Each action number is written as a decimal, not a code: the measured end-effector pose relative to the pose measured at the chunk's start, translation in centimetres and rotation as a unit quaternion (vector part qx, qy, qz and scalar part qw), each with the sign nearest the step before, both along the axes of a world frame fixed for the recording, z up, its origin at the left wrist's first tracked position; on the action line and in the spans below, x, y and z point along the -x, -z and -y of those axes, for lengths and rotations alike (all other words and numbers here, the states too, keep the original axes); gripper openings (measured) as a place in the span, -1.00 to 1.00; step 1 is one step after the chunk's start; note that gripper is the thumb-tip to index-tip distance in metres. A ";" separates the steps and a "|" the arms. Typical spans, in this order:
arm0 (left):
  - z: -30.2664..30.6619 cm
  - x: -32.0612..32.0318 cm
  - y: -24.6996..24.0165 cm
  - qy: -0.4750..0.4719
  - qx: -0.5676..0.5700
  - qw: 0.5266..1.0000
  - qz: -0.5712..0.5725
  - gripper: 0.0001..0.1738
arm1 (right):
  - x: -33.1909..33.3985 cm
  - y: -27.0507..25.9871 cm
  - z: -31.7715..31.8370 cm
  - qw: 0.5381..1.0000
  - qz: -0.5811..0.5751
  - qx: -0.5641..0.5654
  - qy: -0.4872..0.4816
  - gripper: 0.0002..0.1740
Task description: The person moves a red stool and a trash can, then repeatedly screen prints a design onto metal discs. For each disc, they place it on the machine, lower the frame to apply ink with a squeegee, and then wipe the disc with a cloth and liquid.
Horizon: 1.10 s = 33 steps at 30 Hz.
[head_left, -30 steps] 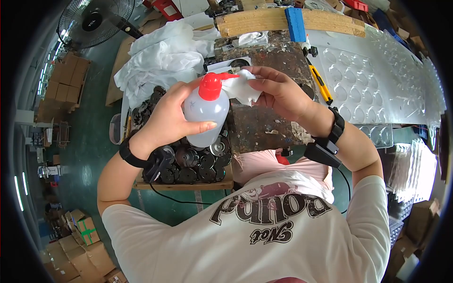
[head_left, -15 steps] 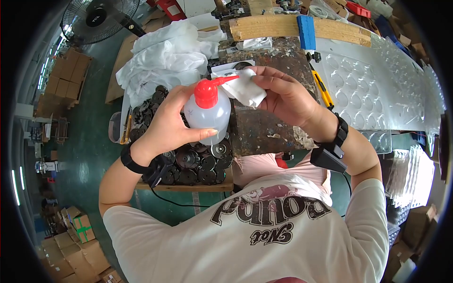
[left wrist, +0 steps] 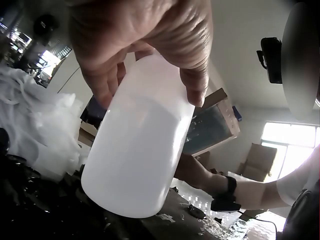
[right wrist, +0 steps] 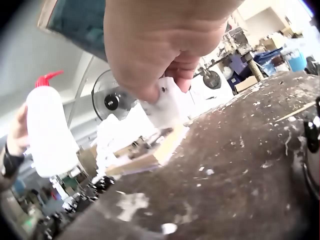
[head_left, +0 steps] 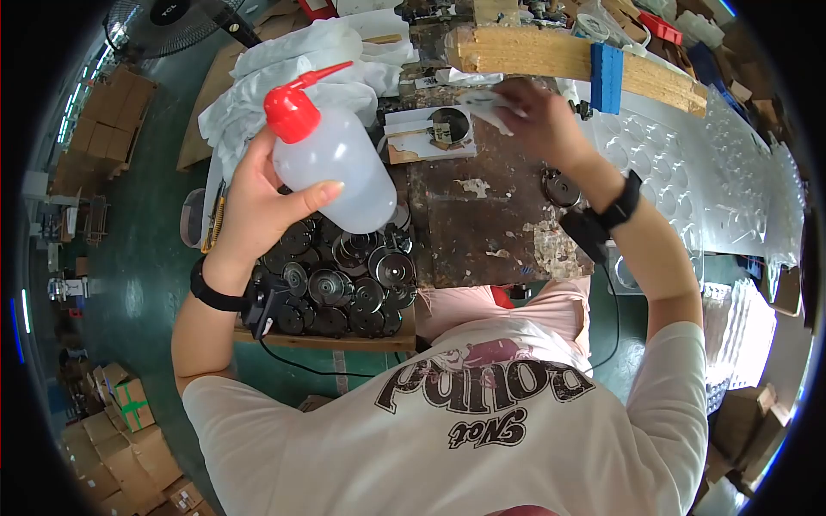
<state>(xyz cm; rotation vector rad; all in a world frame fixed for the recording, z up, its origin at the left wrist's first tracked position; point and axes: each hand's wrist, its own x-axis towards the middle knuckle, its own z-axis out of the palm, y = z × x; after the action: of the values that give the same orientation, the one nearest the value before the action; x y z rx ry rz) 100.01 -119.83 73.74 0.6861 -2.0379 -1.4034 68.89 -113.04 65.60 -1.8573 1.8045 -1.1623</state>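
A translucent white squeeze bottle (head_left: 337, 163) with a red cap and thin red spout is gripped in my left hand (head_left: 265, 202), tilted above the dark metal discs (head_left: 348, 284). In the left wrist view, my thumb and fingers wrap the upper part of the bottle (left wrist: 140, 145). Over the far part of the worn table, my right hand (head_left: 546, 125) pinches a white cloth (head_left: 483, 105), which looks like a wipe. The right wrist view has the cloth (right wrist: 167, 107) hanging from thumb and fingertips. On the table between both hands lies a dark round disc (head_left: 451, 125) on a pale piece of card.
White plastic sheeting (head_left: 301, 64) is heaped at the back left. A wooden bar (head_left: 533, 53) with a blue block (head_left: 607, 77) crosses the far side. Clear moulded trays (head_left: 650, 163) lie to the right, and another dark disc (head_left: 561, 187) sits near the right wrist.
The bottle has moved left and away from the cloth, its spout now pointing up and right. My right hand has carried the cloth farther back and right. The disc on the card has come into view.
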 end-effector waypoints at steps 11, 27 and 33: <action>2.2 -1.1 -1.8 -0.068 0.050 0.996 -0.001 -0.31 | -0.3 3.3 0.3 0.919 -0.320 0.117 -0.200 -0.71; 14.6 7.8 -6.9 -0.180 0.099 0.975 -0.082 -0.57 | -0.3 4.4 4.1 0.950 -0.288 0.112 -0.040 -0.74; 22.9 13.1 -3.7 -0.156 0.092 0.979 -0.098 -0.51 | -0.4 2.1 2.6 0.908 -0.325 0.206 -0.168 -0.66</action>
<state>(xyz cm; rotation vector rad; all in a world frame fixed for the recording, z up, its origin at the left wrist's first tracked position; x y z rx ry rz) 86.94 -142.76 77.41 0.7204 -1.7887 -1.0450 69.28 -115.65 63.51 -2.9405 1.4674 -0.8996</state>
